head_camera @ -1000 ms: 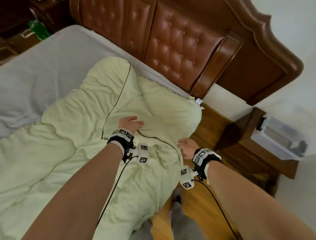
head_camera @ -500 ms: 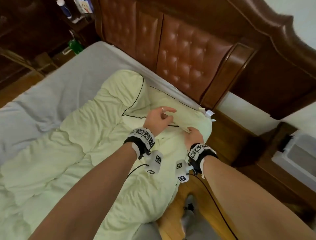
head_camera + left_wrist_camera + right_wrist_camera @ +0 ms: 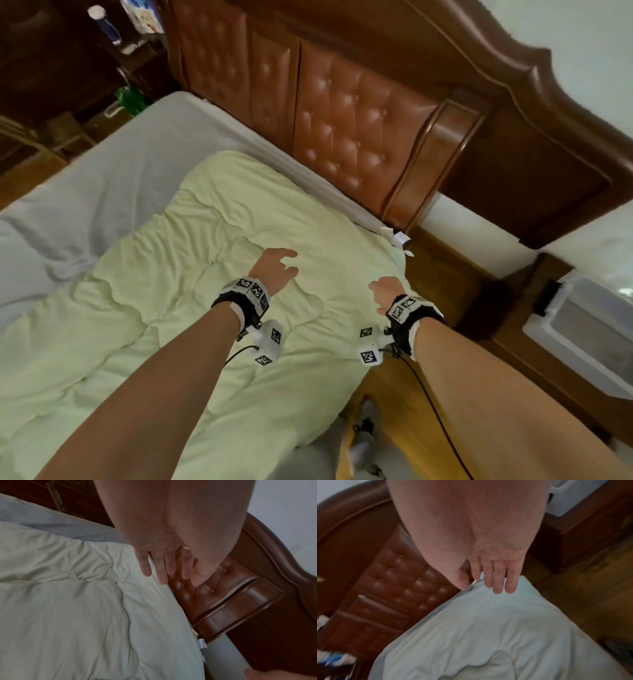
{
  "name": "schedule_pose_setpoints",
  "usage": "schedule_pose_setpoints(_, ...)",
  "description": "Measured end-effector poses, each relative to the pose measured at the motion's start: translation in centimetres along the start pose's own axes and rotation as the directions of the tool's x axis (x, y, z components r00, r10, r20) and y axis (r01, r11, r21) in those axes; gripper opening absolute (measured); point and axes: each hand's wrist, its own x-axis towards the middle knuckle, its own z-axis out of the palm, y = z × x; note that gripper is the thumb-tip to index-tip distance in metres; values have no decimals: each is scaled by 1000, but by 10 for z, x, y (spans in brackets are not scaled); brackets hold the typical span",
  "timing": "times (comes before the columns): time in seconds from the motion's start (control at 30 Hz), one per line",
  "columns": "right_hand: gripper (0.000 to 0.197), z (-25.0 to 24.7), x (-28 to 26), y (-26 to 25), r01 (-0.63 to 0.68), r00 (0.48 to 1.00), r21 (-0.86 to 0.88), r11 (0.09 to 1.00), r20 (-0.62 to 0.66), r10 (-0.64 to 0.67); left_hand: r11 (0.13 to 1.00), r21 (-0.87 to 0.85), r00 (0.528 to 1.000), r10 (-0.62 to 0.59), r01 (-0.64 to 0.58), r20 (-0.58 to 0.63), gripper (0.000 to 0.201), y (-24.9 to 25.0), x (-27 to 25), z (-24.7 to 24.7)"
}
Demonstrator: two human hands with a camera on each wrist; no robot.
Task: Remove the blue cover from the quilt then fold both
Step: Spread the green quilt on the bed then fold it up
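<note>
The pale green quilt [image 3: 191, 308] lies spread flat over the near side of the bed, its corner with a white label [image 3: 399, 238] at the bed's right edge beside the headboard. My left hand [image 3: 277, 269] hovers open over the quilt's upper middle, fingers straight, holding nothing; the left wrist view shows the left hand [image 3: 164, 566] above the quilt [image 3: 68, 608] edge. My right hand [image 3: 385, 293] is open over the quilt's right edge; in the right wrist view the right hand [image 3: 491, 580] has straight fingers just above the quilt [image 3: 488, 628] corner. No blue cover is in view.
A grey sheet [image 3: 102, 178] covers the bed's far left. The brown tufted headboard [image 3: 342, 137] stands right behind the quilt. A wooden bedside cabinet [image 3: 513, 308] with a white box [image 3: 582, 329] is at the right. Wooden floor and my feet [image 3: 363, 442] are below.
The folded-over quilt corner has been laid out flat toward the headboard. Both hands have let go of it and now hover open, further apart.
</note>
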Motion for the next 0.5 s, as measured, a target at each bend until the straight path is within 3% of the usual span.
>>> schedule_pose_setpoints(0.07,14,19,5,-30,31,997,-12,999,71,-30,1000,10,999,-28,28,-34,33,-16,-3,-26)
schedule_pose_setpoints(0.17,19,46,-39,-98,133,984,-106,985,136,-118,996,-26,989,-85,82,-124,33,-44,-17,-77)
schedule_pose_setpoints(0.27,9,84,-73,-160,300,940,-269,915,246,-236,991,-34,968,-136,132,-210,36,-77,-35,-134)
schedule_pose_setpoints(0.4,35,147,-100,-227,477,872,-426,769,335,-356,964,-121,901,-265,237,-344,37,-128,-60,-198)
schedule_pose_setpoints(0.5,41,186,-110,-262,525,845,-414,744,362,-395,938,-149,840,-348,314,-417,36,-158,-72,-228)
